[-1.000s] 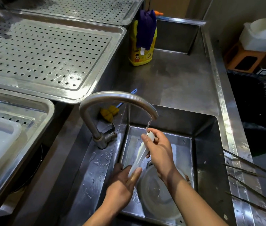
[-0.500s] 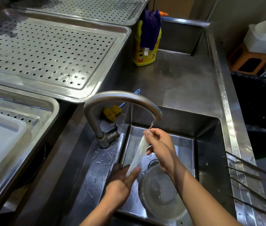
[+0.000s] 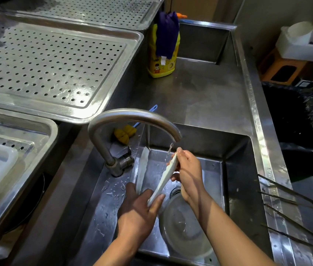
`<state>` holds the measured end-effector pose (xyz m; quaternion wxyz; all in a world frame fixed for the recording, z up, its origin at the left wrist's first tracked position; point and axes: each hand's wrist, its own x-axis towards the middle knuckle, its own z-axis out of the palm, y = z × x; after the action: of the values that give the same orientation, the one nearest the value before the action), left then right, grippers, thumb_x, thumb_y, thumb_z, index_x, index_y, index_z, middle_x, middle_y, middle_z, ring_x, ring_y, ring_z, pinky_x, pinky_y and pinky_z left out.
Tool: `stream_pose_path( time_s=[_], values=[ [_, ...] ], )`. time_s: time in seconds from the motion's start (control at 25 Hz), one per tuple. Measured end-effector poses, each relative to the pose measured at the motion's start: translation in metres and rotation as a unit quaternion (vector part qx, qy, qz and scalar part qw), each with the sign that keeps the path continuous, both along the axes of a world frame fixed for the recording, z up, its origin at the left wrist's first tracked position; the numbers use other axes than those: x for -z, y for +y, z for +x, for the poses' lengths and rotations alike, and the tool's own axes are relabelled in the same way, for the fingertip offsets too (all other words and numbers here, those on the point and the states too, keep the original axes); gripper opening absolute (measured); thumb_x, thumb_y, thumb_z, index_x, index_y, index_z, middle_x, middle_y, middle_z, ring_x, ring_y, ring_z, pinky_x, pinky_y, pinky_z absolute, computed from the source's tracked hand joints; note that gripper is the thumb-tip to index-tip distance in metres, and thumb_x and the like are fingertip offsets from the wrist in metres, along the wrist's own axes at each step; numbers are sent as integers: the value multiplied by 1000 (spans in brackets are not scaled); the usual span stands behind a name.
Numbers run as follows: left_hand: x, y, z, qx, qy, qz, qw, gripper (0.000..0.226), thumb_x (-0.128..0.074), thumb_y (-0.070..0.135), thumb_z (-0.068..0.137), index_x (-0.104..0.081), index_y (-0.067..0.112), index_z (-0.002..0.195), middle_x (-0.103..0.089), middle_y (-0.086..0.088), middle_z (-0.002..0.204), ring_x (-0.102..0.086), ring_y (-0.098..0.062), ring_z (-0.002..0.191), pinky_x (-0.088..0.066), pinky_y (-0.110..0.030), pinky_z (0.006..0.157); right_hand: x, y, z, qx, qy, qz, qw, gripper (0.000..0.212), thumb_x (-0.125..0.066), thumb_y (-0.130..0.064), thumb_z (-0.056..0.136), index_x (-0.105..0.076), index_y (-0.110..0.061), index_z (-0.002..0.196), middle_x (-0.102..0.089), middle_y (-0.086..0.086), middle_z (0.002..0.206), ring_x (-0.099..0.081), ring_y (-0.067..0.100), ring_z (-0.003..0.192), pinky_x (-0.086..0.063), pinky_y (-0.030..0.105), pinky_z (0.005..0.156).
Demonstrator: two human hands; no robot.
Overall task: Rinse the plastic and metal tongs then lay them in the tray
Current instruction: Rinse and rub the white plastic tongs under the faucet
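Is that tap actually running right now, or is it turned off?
On. A thin stream of water falls from the spout of the faucet onto the white plastic tongs held by both the left hand and the right hand.

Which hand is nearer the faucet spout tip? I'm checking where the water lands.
Right. The right hand pinches the white plastic tongs' upper end just below the spout tip; the left hand grips their lower end, farther down.

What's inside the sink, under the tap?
Inside the sink, a clear bowl lies on the bottom, with the drain beside it. Both hands, rinsing white plastic tongs, cover part of the drain and basin floor.
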<state>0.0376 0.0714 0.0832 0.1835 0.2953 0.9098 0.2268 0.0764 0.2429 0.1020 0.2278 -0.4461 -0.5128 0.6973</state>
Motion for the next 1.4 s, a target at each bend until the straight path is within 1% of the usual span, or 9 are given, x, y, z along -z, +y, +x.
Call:
stream_pose_path(
  time_s=[0.28, 0.52, 0.68, 0.8, 0.88, 1.0, 1.12, 1.24, 1.4],
  values=[
    [-12, 13, -6, 2, -28, -45, 999, 70, -16, 81, 82, -62, 36, 110, -40, -2, 123, -63, -30, 107, -52, -34, 87, -14, 10, -13, -40, -72, 69, 994, 44, -46, -42, 103, -61, -2, 90, -60, 10, 72, -57, 20, 63, -42, 26, 41],
    [-9, 3, -7, -54, 15, 91, 994, 65, -72, 53, 80, -47, 35, 137, -44, 1, 124, -66, -21, 94, -56, -38, 74, -3, -9, 1, -39, -13, 15, 999, 20, -58, -25, 100, -57, -28, 120, -73, 9, 100, -71, 21, 74, -52, 24, 50],
    [-3, -8, -7, -160, -177, 266, 934, 95, -88, 18, 74, -32, 37, 149, -64, 8, 90, -68, -5, 78, -53, -18, 65, 3, 2, 12, -28, 82, -60, 994, 36, -49, -19, 105, -47, -17, 140, -75, 11, 111, -73, 23, 74, -58, 29, 60],
    [3, 2, -11, -210, -391, 285, 850, 46, -80, 6, 78, -63, 4, 120, -69, -14, 83, -69, -21, 68, -56, -28, 54, 9, 4, 13, -43, 107, -82, 990, 38, -48, -22, 104, -49, -13, 141, -73, 10, 121, -74, 25, 88, -59, 33, 76],
    [3, 6, -11, -166, -443, 255, 843, 36, -74, 8, 72, -73, 10, 107, -78, -12, 87, -73, -23, 67, -52, -25, 48, 12, 2, 12, -64, 123, -102, 985, 37, -53, -23, 102, -53, -16, 139, -72, 6, 124, -73, 26, 101, -58, 35, 84],
    [9, 0, -7, -158, -325, 235, 902, 21, -73, 3, 85, -74, 23, 87, -78, -3, 77, -70, -23, 67, -54, -23, 59, 13, 1, 8, -111, 64, 2, 992, 33, -64, -14, 85, -69, -22, 117, -76, 9, 108, -71, 25, 99, -59, 39, 82],
    [13, -9, -2, -77, -169, 191, 964, 31, -61, 26, 89, -66, 36, 118, -72, 15, 110, -68, -4, 100, -53, -20, 87, 8, 5, -5, -54, -24, 101, 993, 14, -65, -17, 89, -72, -29, 91, -73, 7, 90, -71, 33, 94, -59, 47, 80],
    [10, -9, -2, -30, -64, 195, 978, 57, -50, 26, 83, -53, 36, 140, -58, 23, 126, -56, 7, 110, -37, 1, 93, 2, -2, -11, -16, 14, 97, 995, 15, -58, -28, 95, -72, -27, 88, -70, 7, 87, -69, 43, 94, -55, 55, 85],
    [7, -17, -7, -31, 16, 187, 982, 60, -72, 1, 81, -61, 19, 137, -65, 2, 119, -56, -7, 104, -26, 10, 87, -3, -4, -9, -109, 21, 80, 991, 17, -57, -23, 94, -72, -19, 101, -73, 7, 96, -64, 20, 88, -53, 55, 91]
  ],
)
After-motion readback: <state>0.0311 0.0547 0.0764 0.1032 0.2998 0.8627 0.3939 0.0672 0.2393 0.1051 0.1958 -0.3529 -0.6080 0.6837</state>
